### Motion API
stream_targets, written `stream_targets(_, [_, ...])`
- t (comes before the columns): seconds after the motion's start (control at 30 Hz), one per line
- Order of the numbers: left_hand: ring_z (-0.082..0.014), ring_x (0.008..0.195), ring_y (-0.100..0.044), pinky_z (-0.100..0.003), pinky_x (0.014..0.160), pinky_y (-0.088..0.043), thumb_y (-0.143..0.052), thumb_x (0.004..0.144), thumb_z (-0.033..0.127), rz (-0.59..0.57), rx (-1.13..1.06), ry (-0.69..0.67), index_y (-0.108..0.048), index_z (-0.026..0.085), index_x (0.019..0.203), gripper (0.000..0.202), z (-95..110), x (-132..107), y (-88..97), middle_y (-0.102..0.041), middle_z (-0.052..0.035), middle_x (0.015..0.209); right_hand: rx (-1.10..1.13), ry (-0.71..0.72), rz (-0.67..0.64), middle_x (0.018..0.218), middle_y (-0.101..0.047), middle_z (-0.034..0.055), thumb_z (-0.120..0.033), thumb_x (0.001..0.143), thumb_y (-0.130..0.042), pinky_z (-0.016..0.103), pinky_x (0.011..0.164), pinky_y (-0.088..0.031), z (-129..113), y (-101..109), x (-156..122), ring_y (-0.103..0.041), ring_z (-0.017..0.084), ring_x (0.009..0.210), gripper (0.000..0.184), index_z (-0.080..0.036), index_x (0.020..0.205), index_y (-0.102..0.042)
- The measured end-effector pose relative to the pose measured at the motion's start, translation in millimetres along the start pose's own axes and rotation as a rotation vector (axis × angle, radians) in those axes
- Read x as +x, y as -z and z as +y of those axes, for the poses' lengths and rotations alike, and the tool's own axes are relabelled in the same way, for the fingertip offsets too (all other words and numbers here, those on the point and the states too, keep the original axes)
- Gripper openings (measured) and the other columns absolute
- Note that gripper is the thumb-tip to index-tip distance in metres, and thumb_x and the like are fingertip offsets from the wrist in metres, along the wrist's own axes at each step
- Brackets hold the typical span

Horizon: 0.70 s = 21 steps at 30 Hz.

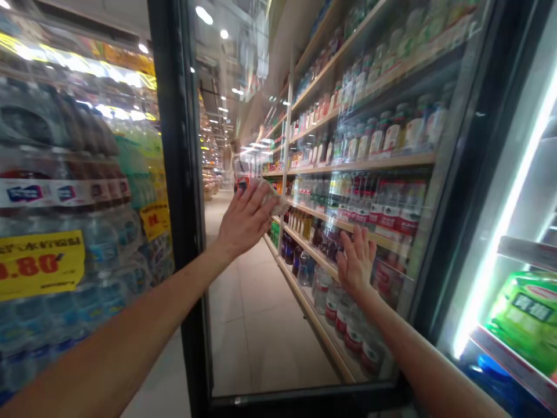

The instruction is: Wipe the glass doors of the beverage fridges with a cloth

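In front of me a glass door [261, 337] in a black frame fills the middle of the view. My left hand [246, 219] lies flat at the glass, left of centre, with its fingers together over a pale, crumpled cloth [277, 200]. The cloth sticks out past the fingertips; the part beneath the palm is hidden. Lower and to the right, my right hand [357, 261] is held up at the pane with fingers spread and nothing in it. Whether its palm touches the glass, I cannot tell.
Wooden shelves [383, 159] with rows of bottles show in the glass. On the left rise stacked packs of bottled drinks [104, 244] with a yellow price sign [41, 264]. A lit cooler interior is at right, holding a green package [528, 319] and a blue-capped container [494, 366].
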<state>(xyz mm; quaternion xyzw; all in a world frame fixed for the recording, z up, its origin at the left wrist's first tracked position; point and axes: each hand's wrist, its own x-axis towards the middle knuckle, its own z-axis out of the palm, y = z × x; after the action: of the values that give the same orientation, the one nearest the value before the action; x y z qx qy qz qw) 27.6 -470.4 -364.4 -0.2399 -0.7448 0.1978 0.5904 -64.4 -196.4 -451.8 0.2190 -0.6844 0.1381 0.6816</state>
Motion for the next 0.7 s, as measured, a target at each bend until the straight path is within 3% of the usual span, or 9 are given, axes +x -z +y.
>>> stream_targets(0.03, [-0.0224, 0.141, -0.007, -0.046, 0.114, -0.012, -0.047, 0.086, 0.023, -0.007, -0.004, -0.014, -0.039, 0.022, 0.135, 0.049, 3.4, 1.9, -2.6, -0.035, -0.0072, 0.146, -0.004, -0.003, -0.009, 0.151, -0.022, 0.0105, -0.026, 0.089, -0.039, 0.051, 0.108, -0.017, 0.3, 0.3, 0.1, -0.017, 0.027, 0.139, 0.058, -0.027, 0.144, -0.021])
stream_targets(0.13, [-0.0174, 0.141, -0.011, -0.038, 0.116, -0.01, -0.046, 0.085, 0.023, -0.094, -0.114, -0.438, -0.044, 0.025, 0.13, 0.045, 21.7, 2.2, -9.6, -0.038, -0.0003, 0.145, 0.001, 0.001, -0.037, 0.151, -0.023, 0.01, -0.025, 0.089, -0.039, 0.05, 0.108, -0.018, 2.8, 3.1, 0.8, -0.016, 0.026, 0.14, 0.059, -0.027, 0.144, -0.02])
stream_targets(0.2, [-0.0158, 0.141, -0.013, -0.037, 0.116, -0.008, -0.045, 0.086, 0.025, -0.112, -0.155, -0.569, -0.045, 0.025, 0.129, 0.044, 28.4, 9.8, -11.3, -0.04, 0.0012, 0.144, 0.014, 0.031, -0.051, 0.151, -0.022, 0.0091, -0.025, 0.088, -0.039, 0.049, 0.109, -0.019, 6.3, 5.7, 0.7, -0.016, 0.025, 0.14, 0.06, -0.028, 0.145, -0.019])
stream_targets(0.33, [-0.0233, 0.141, -0.005, -0.047, 0.115, -0.007, -0.045, 0.086, 0.025, -0.009, -0.096, -0.079, -0.036, 0.018, 0.136, 0.051, 32.4, 38.9, -14.5, -0.029, -0.0086, 0.149, 0.046, 0.092, -0.055, 0.152, -0.02, 0.0076, -0.022, 0.088, -0.039, 0.049, 0.109, -0.019, 12.5, 9.4, -0.7, -0.016, 0.024, 0.14, 0.061, -0.029, 0.145, -0.018])
stream_targets(0.37, [-0.0244, 0.141, -0.003, -0.047, 0.115, -0.008, -0.045, 0.086, 0.024, 0.009, -0.096, -0.036, -0.037, 0.018, 0.135, 0.05, 37.3, 41.7, -16.6, -0.028, -0.0093, 0.15, 0.056, 0.094, -0.05, 0.152, -0.02, 0.0076, -0.022, 0.088, -0.038, 0.049, 0.109, -0.019, 13.0, 9.9, -1.0, -0.015, 0.024, 0.14, 0.061, -0.029, 0.145, -0.019])
stream_targets(0.4, [-0.0244, 0.141, -0.002, -0.047, 0.115, -0.009, -0.045, 0.086, 0.023, 0.01, -0.11, -0.085, -0.038, 0.018, 0.134, 0.049, 44.1, 41.5, -19.2, -0.029, -0.0086, 0.149, 0.066, 0.088, -0.046, 0.152, -0.02, 0.0077, -0.022, 0.088, -0.038, 0.05, 0.109, -0.019, 13.1, 10.4, -1.0, -0.015, 0.024, 0.14, 0.061, -0.028, 0.145, -0.019])
stream_targets(0.5, [-0.0199, 0.141, -0.007, -0.04, 0.115, -0.013, -0.043, 0.087, 0.025, -0.05, -0.159, -0.468, -0.044, 0.021, 0.129, 0.042, 62.4, 33.9, -25.9, -0.038, -0.0021, 0.145, 0.091, 0.069, -0.056, 0.15, -0.025, 0.009, -0.021, 0.088, -0.037, 0.049, 0.11, -0.02, 13.2, 12.9, -0.4, -0.017, 0.023, 0.14, 0.06, -0.026, 0.145, -0.019])
stream_targets(0.53, [-0.0189, 0.141, -0.008, -0.038, 0.115, -0.013, -0.043, 0.088, 0.025, -0.063, -0.153, -0.509, -0.044, 0.021, 0.129, 0.042, 63.6, 33.7, -26.5, -0.039, -0.0011, 0.144, 0.097, 0.069, -0.066, 0.149, -0.027, 0.0095, -0.021, 0.088, -0.038, 0.049, 0.11, -0.02, 13.7, 14.1, -0.2, -0.018, 0.023, 0.139, 0.06, -0.025, 0.145, -0.018])
stream_targets(0.7, [-0.0254, 0.141, -0.007, -0.047, 0.113, -0.014, -0.044, 0.088, 0.026, -0.004, -0.038, -0.054, -0.036, 0.018, 0.136, 0.049, 51.7, 48.7, -19.5, -0.031, -0.009, 0.148, 0.099, 0.083, -0.082, 0.148, -0.03, 0.0104, -0.02, 0.088, -0.038, 0.05, 0.111, -0.018, 17.0, 18.2, -2.6, -0.02, 0.022, 0.139, 0.061, -0.023, 0.145, -0.017])
